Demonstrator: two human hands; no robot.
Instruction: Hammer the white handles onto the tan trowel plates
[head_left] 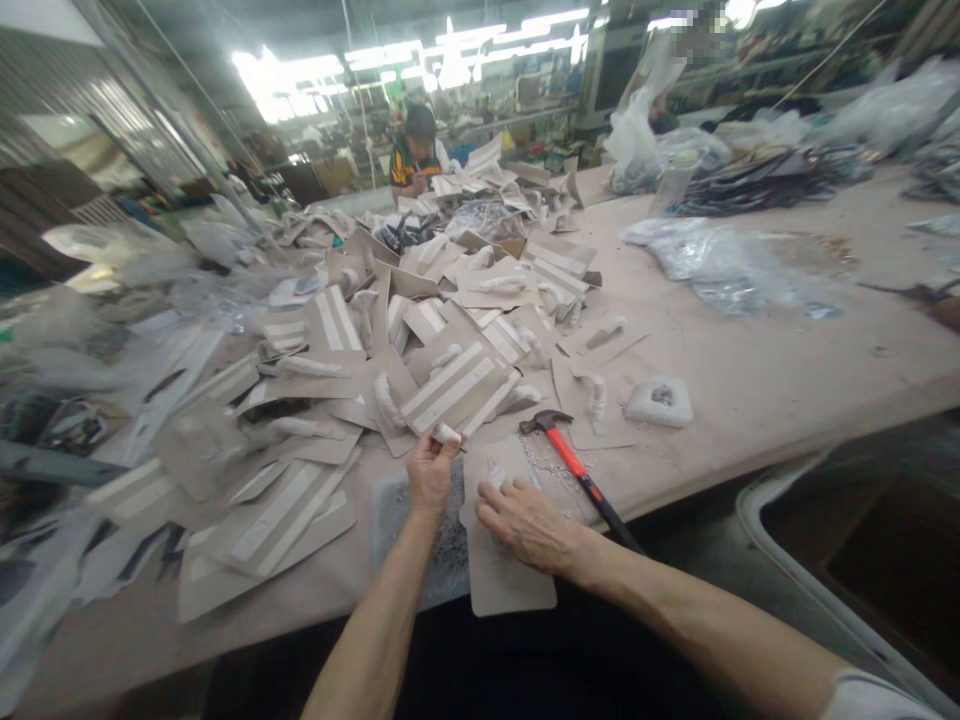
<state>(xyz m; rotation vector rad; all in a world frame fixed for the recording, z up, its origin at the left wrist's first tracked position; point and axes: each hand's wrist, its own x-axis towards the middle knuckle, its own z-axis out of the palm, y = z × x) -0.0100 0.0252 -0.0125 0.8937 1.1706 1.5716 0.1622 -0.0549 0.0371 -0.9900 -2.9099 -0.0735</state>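
Observation:
My left hand (429,474) pinches the near edge of a tan card piece with two white strips (450,388) from the big pile. My right hand (529,524) lies flat, fingers spread, pressing on another tan card (501,585) at the table's front edge. Under and beside that card lies a clear bag of small dark parts (390,510). A red-handled hammer (576,468) rests just right of my right hand, its head pointing away from me.
A heap of similar tan cards (420,300) covers the table's left and middle. A small white packet (660,401) lies right of the hammer. Clear plastic bags (720,262) sit far right. Another person (417,150) works at the far end.

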